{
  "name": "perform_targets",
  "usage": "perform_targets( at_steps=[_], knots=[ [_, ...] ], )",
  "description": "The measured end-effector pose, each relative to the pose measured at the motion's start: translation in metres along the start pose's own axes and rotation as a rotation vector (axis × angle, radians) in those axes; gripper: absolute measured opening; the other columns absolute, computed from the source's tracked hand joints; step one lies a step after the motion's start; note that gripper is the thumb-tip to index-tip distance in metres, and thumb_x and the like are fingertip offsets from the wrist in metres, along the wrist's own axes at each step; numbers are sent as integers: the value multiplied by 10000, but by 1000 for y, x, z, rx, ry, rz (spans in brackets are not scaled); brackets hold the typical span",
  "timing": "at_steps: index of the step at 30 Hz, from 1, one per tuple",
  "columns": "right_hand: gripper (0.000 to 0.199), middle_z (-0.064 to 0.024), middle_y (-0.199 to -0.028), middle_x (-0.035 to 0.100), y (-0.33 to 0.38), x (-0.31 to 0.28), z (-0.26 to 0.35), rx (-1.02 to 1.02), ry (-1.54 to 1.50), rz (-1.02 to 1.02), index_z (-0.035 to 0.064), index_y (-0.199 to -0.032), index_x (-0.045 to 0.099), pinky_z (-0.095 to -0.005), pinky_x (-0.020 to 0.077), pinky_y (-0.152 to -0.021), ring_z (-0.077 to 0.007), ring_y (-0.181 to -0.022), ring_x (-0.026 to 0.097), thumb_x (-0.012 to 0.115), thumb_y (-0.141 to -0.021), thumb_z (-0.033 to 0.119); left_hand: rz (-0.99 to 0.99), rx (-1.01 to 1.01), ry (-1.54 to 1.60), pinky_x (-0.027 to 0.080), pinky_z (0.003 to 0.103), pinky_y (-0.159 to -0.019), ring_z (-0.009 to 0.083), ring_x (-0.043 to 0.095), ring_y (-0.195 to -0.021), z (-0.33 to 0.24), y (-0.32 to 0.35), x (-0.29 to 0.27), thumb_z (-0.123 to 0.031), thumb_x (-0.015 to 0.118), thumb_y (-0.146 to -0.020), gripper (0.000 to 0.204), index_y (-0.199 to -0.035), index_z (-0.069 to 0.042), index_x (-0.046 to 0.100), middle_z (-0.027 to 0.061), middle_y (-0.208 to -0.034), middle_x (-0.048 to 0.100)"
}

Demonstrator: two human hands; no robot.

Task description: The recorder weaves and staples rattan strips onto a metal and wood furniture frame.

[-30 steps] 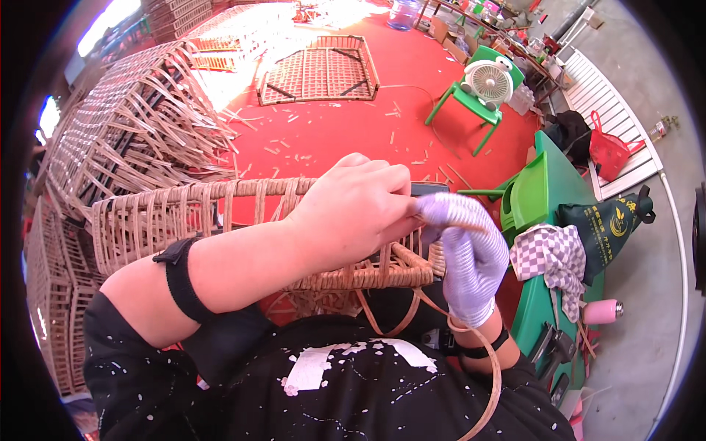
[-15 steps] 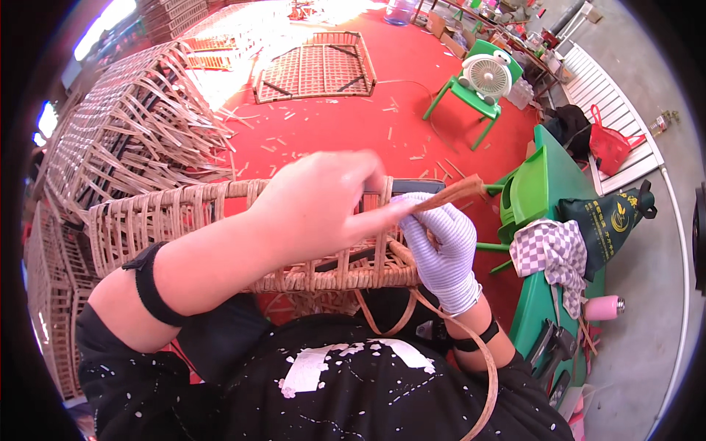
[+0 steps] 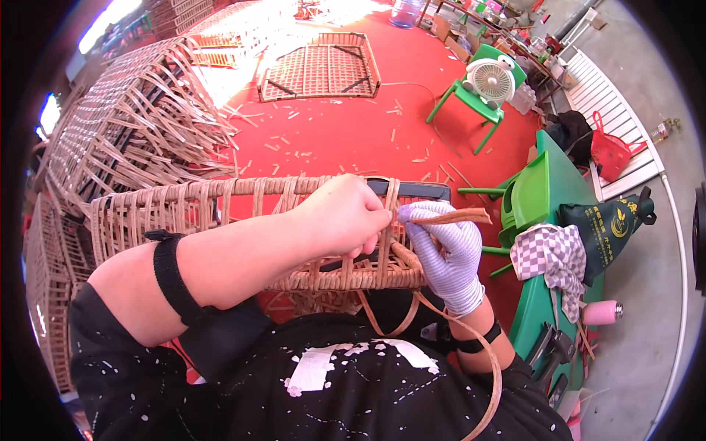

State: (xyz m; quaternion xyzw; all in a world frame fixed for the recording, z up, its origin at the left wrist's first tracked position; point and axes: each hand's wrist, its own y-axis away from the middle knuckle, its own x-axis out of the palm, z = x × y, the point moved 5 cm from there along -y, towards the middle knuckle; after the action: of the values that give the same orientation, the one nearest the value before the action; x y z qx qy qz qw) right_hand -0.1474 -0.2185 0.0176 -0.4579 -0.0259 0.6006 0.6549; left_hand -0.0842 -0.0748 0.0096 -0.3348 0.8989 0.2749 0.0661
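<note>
A woven rattan frame [image 3: 220, 189] with a dark metal bar [image 3: 415, 189] at its right end lies across in front of me. My right hand [image 3: 450, 250], in a pale striped glove, pinches a flat brown rattan strip [image 3: 460, 217] beside that bar. My left hand [image 3: 346, 213] is bare and reaches over the frame. Its fingers are pressed together close to the right fingertips; what they grip is hidden. A long strand [image 3: 494, 367] hangs from below the right hand and curves down over my dark shirt.
Large woven pieces [image 3: 125, 117] with loose ends stack at the left. Another woven frame [image 3: 320, 70] lies on the red floor among scraps. A fan [image 3: 491, 79] sits on a green chair [image 3: 474, 106]. The green table [image 3: 535, 294] at the right holds a checked cloth [image 3: 550, 253].
My left hand has come down from its blurred, raised position, its fingers closing near the right hand. The strip in my right hand now lies flatter.
</note>
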Motion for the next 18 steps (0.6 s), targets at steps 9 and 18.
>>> perform_targets(
  at_steps=[9, 18],
  knots=[
    [161, -125, -873, 684, -4, -5, 3, -60, -47, 25, 0, -918, 673, -324, 542, -694, -266, -769, 681, 678, -760, -33, -82, 41, -111, 461, 308, -442, 136, 558, -438, -8, -4, -12, -220, 589, -894, 267, -742, -7, 639, 49, -548, 589],
    [106, -123, -770, 648, -60, -9, -20, 20, 22, -10, 16, -912, 684, -322, 496, -607, -264, -665, 640, 667, -810, 40, -395, 531, -572, 492, 413, -839, 330, 651, -933, -12, -9, -23, -262, 638, -841, 485, -1226, -52, 430, 149, -1069, 669]
  ],
)
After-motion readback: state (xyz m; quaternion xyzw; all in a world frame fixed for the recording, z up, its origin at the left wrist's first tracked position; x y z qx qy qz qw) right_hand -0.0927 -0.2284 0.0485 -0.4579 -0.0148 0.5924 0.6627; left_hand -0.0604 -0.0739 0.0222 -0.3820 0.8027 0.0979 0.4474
